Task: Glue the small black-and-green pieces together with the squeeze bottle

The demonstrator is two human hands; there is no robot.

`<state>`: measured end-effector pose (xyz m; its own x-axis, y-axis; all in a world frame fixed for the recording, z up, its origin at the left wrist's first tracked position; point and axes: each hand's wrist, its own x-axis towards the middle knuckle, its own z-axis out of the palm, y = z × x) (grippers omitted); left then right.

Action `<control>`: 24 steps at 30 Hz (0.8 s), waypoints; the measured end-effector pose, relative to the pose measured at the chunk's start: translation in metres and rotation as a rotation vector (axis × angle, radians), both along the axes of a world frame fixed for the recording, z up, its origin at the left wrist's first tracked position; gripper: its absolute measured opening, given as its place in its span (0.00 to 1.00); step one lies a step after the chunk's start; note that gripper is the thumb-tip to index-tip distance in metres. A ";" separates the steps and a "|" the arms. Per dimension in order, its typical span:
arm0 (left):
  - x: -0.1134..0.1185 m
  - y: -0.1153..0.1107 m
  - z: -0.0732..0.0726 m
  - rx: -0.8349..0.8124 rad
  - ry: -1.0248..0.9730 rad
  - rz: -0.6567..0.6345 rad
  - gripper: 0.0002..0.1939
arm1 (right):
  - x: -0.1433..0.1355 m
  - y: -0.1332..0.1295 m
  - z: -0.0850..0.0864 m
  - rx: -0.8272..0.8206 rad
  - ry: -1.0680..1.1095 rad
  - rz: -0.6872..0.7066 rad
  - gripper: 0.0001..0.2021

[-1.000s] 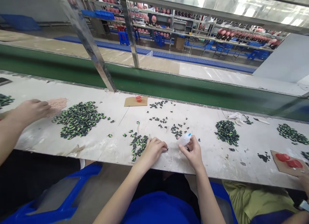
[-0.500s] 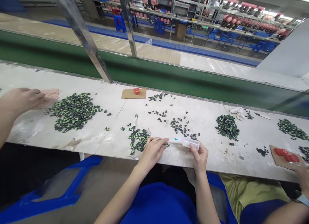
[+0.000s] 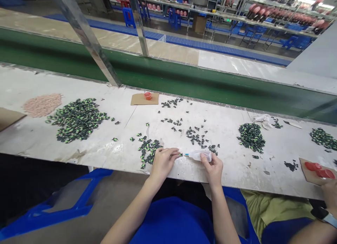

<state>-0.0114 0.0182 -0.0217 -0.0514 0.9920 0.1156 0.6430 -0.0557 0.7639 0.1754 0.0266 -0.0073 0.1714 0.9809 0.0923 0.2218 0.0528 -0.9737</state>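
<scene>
One bottle (image 3: 195, 155) in curled right hand (image 3: 215, 169)

The left forearm (image 3: 134, 209) slanted forward and inward, bare, while the right forearm (image 3: 224, 214) stood steeper, leaning slightly to the left. The left hand (image 3: 163, 162) had its back turned up, its fingers (image 3: 171, 151) pointing rightward and drawn into a pinch. The right hand (image 3: 214, 168) was curled in a thumb-and-finger grip. The 2 hands faced each other, near but apart.
</scene>
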 end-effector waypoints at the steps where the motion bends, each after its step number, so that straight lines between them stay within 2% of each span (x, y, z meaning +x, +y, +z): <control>1: 0.000 0.000 0.000 -0.002 -0.002 0.000 0.05 | 0.000 0.000 0.000 -0.005 -0.004 0.008 0.17; 9: 0.000 -0.001 0.001 0.015 0.015 0.014 0.05 | 0.001 -0.001 -0.001 -0.036 -0.035 0.041 0.17; 18: 0.000 0.000 0.001 0.012 0.019 0.019 0.04 | 0.000 -0.002 0.001 -0.026 -0.038 0.009 0.18; 24: 0.000 0.000 0.003 0.001 0.003 0.010 0.03 | 0.001 -0.002 -0.001 -0.010 -0.065 0.054 0.17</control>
